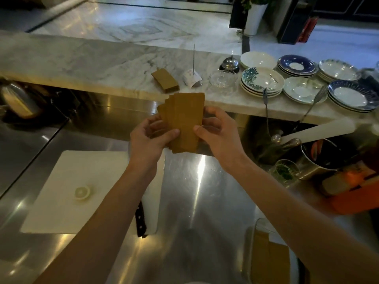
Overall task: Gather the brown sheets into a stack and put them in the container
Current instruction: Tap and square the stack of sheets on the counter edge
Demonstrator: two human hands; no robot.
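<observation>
Several brown sheets point(183, 119) are fanned slightly in a stack held upright above the steel counter. My left hand point(148, 138) grips the stack's lower left side, thumb on the front. My right hand point(215, 133) grips its right edge, thumb on the front too. A second small pile of brown sheets point(165, 80) lies on the marble ledge behind. More brown sheets point(266, 257) stand in a clear container point(258, 223) at the bottom right, partly hidden by my right forearm.
A white cutting board point(67, 193) holds a lemon slice point(82, 192), with a black-handled knife point(141, 220) at its right edge. Stacked plates point(262, 82), a receipt spike point(193, 64), a bell point(230, 63), forks and a metal pot point(324, 158) crowd the right side.
</observation>
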